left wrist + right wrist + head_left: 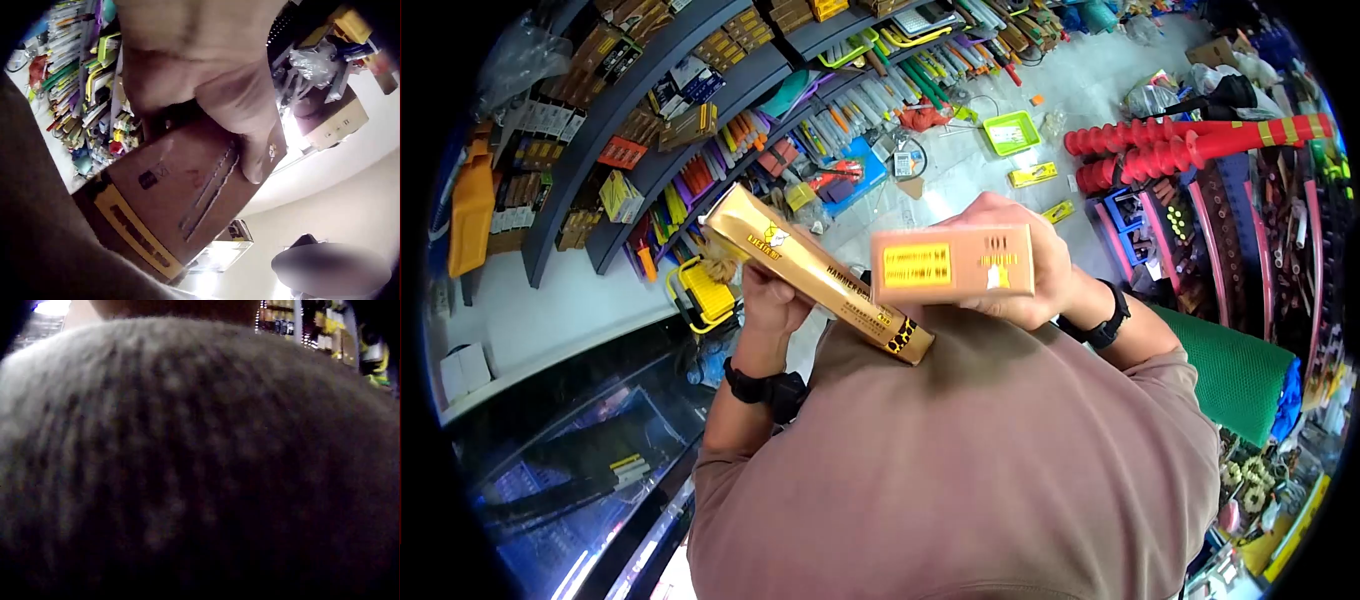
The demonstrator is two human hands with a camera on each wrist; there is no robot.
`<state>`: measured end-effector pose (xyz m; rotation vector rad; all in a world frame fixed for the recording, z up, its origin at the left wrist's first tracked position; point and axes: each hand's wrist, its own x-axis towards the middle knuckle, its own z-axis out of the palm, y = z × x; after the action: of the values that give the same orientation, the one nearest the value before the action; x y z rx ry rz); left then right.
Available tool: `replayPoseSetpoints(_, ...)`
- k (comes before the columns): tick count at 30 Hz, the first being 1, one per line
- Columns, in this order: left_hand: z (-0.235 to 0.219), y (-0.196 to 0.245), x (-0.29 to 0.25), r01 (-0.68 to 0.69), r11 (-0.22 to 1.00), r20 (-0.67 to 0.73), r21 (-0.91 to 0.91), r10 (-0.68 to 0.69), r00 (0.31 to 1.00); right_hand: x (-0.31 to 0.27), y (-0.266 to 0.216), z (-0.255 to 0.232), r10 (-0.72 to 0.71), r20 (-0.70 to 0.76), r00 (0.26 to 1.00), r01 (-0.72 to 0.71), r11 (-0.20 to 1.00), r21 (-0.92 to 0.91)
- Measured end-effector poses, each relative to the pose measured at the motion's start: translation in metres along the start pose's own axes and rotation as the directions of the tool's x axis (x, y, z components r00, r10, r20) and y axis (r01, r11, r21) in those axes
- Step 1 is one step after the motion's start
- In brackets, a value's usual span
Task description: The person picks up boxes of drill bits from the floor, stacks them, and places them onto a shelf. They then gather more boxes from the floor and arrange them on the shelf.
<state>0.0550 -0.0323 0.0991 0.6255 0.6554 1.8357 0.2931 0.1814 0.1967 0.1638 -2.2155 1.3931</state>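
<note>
A long gold cardboard box (820,272) with black lettering reading "HAMMER" slants in front of my chest. My left hand (770,302) grips it near its upper left end. In the left wrist view, the thumb of the left hand (234,103) lies along the face of this box (159,194), which has a yellow band at one end. My right hand (1048,262) holds a second, shorter copper-coloured box (975,288) with a yellow label, its fingers partly hidden behind it. The near end of the gold box lies beside the second box. Brown shirt cloth (200,456) fills most of the right wrist view.
Grey shelves (625,120) with small boxes and tools curve along the left and back. A green basket (1012,132) and a yellow box (1033,175) lie on the floor ahead. Red spiral pieces (1160,150) and a green mat roll (1225,370) are at right; a glass case (600,460) is at left.
</note>
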Motion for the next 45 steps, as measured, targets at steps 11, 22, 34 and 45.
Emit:
replayPoseSetpoints(11,0.007,0.072,-0.018,-0.228,0.926,-0.21,0.302,0.298,0.931,0.054,-0.005,0.029,0.079,0.054,0.995,-0.087,0.982,0.166)
replayPoseSetpoints(22,0.014,0.071,0.022,0.06,0.924,-0.395,0.378,0.103,0.913,0.063,0.06,0.045,0.392,0.289,0.873,-0.399,0.916,-0.035)
replayPoseSetpoints(34,0.079,0.021,0.115,0.126,0.879,-0.415,0.459,0.087,0.906,0.04,0.046,-0.069,0.661,0.222,0.717,-0.697,0.682,0.22)
replayPoseSetpoints(45,0.138,-0.03,0.145,-0.346,0.242,0.264,0.906,0.314,0.912,0.003,0.069,-0.204,0.267,-0.016,0.963,-0.246,0.908,0.338)
